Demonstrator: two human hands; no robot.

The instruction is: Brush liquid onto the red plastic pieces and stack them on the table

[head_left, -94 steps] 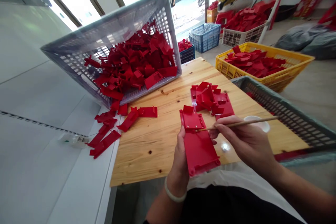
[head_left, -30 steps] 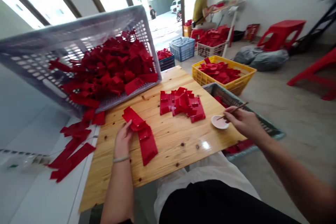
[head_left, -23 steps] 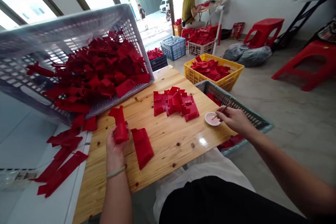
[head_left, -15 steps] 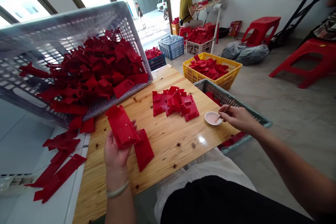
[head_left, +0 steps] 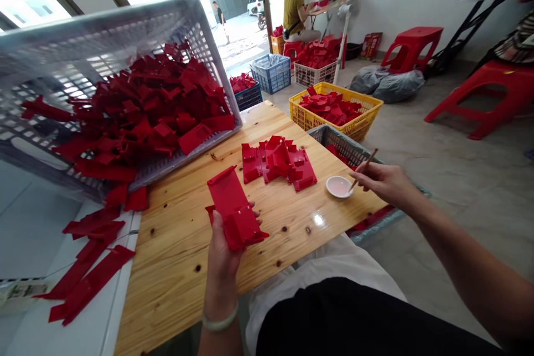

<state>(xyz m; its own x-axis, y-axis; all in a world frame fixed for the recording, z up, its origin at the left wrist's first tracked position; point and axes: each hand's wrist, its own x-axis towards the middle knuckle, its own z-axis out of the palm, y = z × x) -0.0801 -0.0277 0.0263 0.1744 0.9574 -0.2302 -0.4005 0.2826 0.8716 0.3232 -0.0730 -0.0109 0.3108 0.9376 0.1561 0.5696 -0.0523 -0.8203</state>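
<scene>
My left hand [head_left: 225, 247] grips a red plastic part [head_left: 232, 200] above the near part of the wooden table [head_left: 175, 261]. It is a flat plate with raised flaps at its near end; whether it is one piece or two stacked, I cannot tell. Pinched in my right hand [head_left: 381, 181] is a thin brown stick [head_left: 366, 162], its lower tip at the rim of a small white dish [head_left: 339, 187] with pale pink liquid. Left of the dish, several red plastic parts [head_left: 278, 161] lie in an overlapping group on the table.
A large tipped crate [head_left: 217, 61] full of red pieces leans at the left, with loose red strips [head_left: 94, 283] below it. Beyond the table's right edge stand a green crate [head_left: 323, 136] and a yellow crate [head_left: 336, 107]. A person [head_left: 295, 11] sits at another table behind.
My left hand has moved right with the red part and turned it, over where another red part lay on the table. My right hand has raised the stick more upright at the dish.
</scene>
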